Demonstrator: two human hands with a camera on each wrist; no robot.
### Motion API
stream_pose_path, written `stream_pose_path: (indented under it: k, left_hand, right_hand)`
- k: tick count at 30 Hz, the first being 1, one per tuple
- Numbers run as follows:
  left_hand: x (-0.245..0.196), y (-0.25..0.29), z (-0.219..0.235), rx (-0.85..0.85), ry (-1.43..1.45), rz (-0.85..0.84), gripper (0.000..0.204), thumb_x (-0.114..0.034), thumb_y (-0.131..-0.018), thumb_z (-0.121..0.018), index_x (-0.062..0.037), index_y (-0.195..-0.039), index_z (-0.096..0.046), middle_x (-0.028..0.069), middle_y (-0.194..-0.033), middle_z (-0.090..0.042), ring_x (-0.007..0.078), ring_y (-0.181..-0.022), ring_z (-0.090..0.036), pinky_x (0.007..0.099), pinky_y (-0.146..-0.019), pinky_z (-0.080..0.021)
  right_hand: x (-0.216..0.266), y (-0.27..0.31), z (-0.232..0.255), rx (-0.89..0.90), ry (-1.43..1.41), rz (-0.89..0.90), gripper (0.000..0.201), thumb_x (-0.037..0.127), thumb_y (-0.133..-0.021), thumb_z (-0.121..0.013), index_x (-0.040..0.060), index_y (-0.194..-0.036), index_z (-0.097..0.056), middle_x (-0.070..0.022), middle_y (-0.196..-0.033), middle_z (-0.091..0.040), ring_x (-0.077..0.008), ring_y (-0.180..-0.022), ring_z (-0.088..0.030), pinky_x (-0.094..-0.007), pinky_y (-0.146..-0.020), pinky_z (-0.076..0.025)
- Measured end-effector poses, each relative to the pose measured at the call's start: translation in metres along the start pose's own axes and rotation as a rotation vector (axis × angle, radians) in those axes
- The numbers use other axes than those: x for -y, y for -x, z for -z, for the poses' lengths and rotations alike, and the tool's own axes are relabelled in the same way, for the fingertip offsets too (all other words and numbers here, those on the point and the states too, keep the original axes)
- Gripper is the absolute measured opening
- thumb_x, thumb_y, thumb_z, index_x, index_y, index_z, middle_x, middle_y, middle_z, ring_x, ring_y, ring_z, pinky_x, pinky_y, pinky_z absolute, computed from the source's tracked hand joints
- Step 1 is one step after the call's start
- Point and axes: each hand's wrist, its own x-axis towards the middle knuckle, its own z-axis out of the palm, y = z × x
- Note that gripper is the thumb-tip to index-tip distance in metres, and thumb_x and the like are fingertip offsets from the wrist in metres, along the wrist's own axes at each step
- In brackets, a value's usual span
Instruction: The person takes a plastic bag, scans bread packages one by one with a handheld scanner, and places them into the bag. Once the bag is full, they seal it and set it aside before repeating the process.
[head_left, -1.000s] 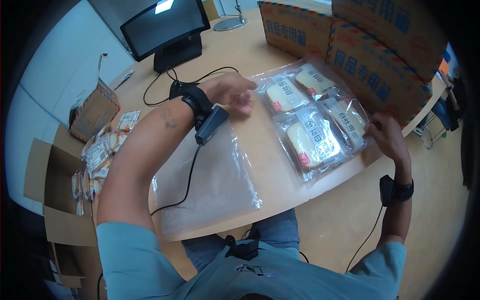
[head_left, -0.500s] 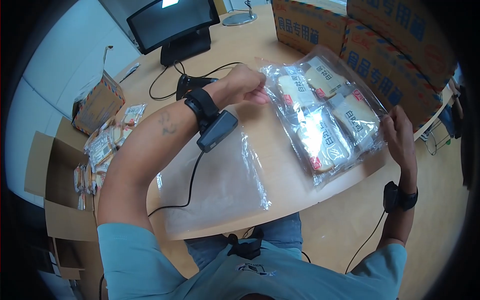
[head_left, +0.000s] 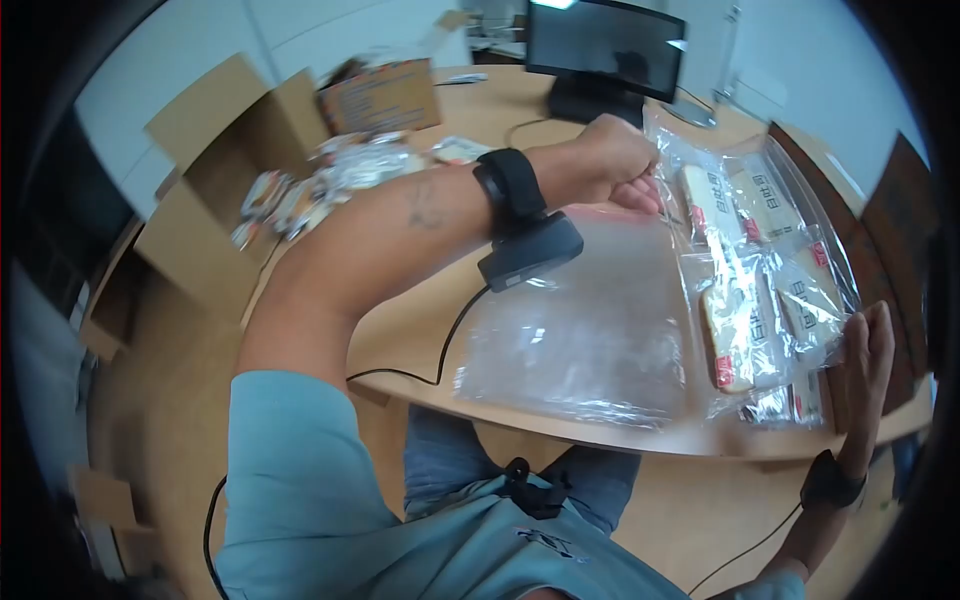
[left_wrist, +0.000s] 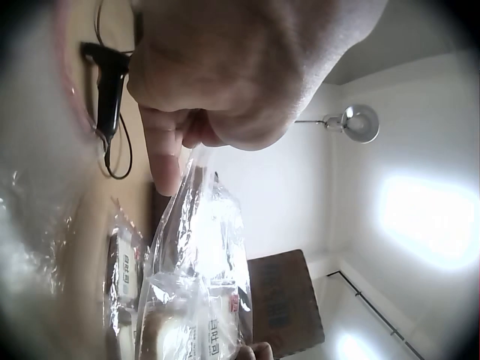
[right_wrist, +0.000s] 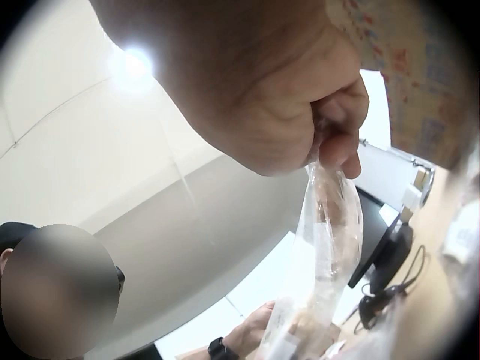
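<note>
Between my two hands hangs a clear plastic bag (head_left: 735, 245) of several white sliced-bread packs (head_left: 770, 205), raised and tilted over the table. My left hand (head_left: 620, 165) pinches its upper left corner with curled fingers. At the opposite edge, my right hand (head_left: 868, 360) grips the film, gathered between thumb and fingers in the right wrist view. More wrapped bread (head_left: 780, 405) lies on the table beneath the raised bag; the left wrist view also shows this lower bread (left_wrist: 124, 277). A flat, empty clear bag (head_left: 580, 320) lies beside it, below my left forearm.
Cardboard cartons (head_left: 885, 270) stand along the right side. A monitor (head_left: 605, 55) is at the back, with a black handheld scanner (left_wrist: 111, 90) on the table. To the left are loose bread packs (head_left: 365, 165), a small box (head_left: 385, 95) and a large open carton (head_left: 200, 130).
Both hands have lifted the bread-filled bag off the table and tilted it. The head view has turned, shifting the scene; bread beneath the bag now shows.
</note>
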Motion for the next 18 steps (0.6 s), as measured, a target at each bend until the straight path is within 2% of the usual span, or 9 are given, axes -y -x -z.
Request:
stream_pose_path:
  k: [4,6,9,12,14,15,16,17,18]
  left_hand:
    - [-0.011,0.034,0.094,-0.121,0.053,-0.065,0.017,-0.007,-0.091,-0.056,0.0061,-0.083,-0.063,0.0172,-0.081,-0.067,0.0224,-0.066,-0.070,0.0294,-0.059,-0.060]
    - [-0.014,0.048,0.154,-0.226,0.048,-0.125,0.013,-0.006,-0.089,-0.057,0.0048,-0.083,-0.061,0.0157,-0.079,-0.066,0.0223,-0.065,-0.069,0.0278,-0.058,-0.060]
    - [-0.014,0.067,0.249,-0.364,0.074,-0.184,0.011,-0.007,-0.088,-0.057,0.0002,-0.081,-0.060,0.0127,-0.077,-0.066,0.0200,-0.070,-0.070,0.0237,-0.061,-0.059]
    - [-0.007,0.072,0.344,-0.452,0.052,-0.250,0.010,-0.008,-0.091,-0.054,-0.0015,-0.087,-0.060,0.0134,-0.085,-0.067,0.0225,-0.073,-0.070,0.0318,-0.068,-0.062]
    - [-0.005,0.078,0.383,-0.619,0.242,-0.285,0.015,-0.014,-0.096,-0.052,-0.0018,-0.103,-0.058,0.0161,-0.100,-0.067,0.0267,-0.085,-0.069,0.0410,-0.082,-0.061]
    - [0.001,0.084,0.392,-0.617,0.248,-0.299,0.015,-0.014,-0.096,-0.052,-0.0018,-0.103,-0.058,0.0161,-0.100,-0.067,0.0267,-0.085,-0.069,0.0410,-0.082,-0.061]
    - [0.012,0.093,0.396,-0.617,0.125,-0.431,0.019,-0.012,-0.096,-0.054,0.0011,-0.110,-0.056,0.0149,-0.099,-0.066,0.0276,-0.087,-0.067,0.0397,-0.086,-0.059]
    - [0.025,0.099,0.406,-0.614,-0.002,-0.553,0.025,-0.009,-0.095,-0.056,0.0040,-0.117,-0.054,0.0137,-0.099,-0.066,0.0286,-0.089,-0.066,0.0385,-0.090,-0.056]
    - [0.044,0.060,0.467,-0.516,0.424,-0.363,0.038,-0.015,-0.098,-0.057,0.0070,-0.126,-0.047,0.0211,-0.117,-0.062,0.0325,-0.107,-0.062,0.0433,-0.101,-0.050]
  right_hand:
    - [0.072,-0.048,-0.072,-0.001,-0.273,0.052,0.023,0.025,-0.106,-0.051,0.0109,-0.087,-0.047,0.0057,-0.071,-0.039,-0.0021,-0.060,-0.034,-0.0207,-0.051,-0.027]
    - [0.077,-0.093,-0.100,0.204,-0.302,0.160,0.026,0.027,-0.106,-0.050,0.0115,-0.084,-0.049,0.0060,-0.068,-0.041,-0.0017,-0.054,-0.034,-0.0205,-0.046,-0.026]
    - [0.145,-0.146,-0.166,0.278,-0.270,0.219,0.026,0.029,-0.102,-0.053,0.0077,-0.087,-0.053,0.0050,-0.064,-0.042,-0.0028,-0.050,-0.036,-0.0215,-0.043,-0.025]
    - [0.208,-0.198,-0.244,0.470,-0.421,0.210,0.019,0.020,-0.093,-0.055,0.0068,-0.078,-0.055,0.0005,-0.062,-0.049,-0.0078,-0.044,-0.038,-0.0248,-0.040,-0.028]
    - [0.237,-0.224,-0.308,0.502,-0.563,0.110,0.023,0.022,-0.098,-0.056,0.0079,-0.079,-0.053,0.0001,-0.064,-0.049,-0.0069,-0.048,-0.042,-0.0234,-0.040,-0.031]
    - [0.226,-0.258,-0.348,0.508,-0.317,0.773,0.020,0.018,-0.096,-0.057,0.0076,-0.079,-0.055,-0.0004,-0.067,-0.052,-0.0085,-0.052,-0.046,-0.0250,-0.042,-0.034]
    - [0.231,-0.271,-0.389,0.470,-0.336,0.892,0.018,0.015,-0.094,-0.058,0.0058,-0.079,-0.056,-0.0036,-0.068,-0.057,-0.0138,-0.055,-0.052,-0.0280,-0.048,-0.041]
    - [0.261,-0.251,-0.390,0.307,0.315,1.120,0.017,0.013,-0.095,-0.058,0.0039,-0.081,-0.058,-0.0079,-0.075,-0.063,-0.0194,-0.063,-0.059,-0.0308,-0.055,-0.048]
    - [0.265,-0.254,-0.421,0.402,0.327,1.077,0.014,0.010,-0.096,-0.055,0.0012,-0.086,-0.058,-0.0136,-0.084,-0.066,-0.0232,-0.073,-0.064,-0.0322,-0.060,-0.052]
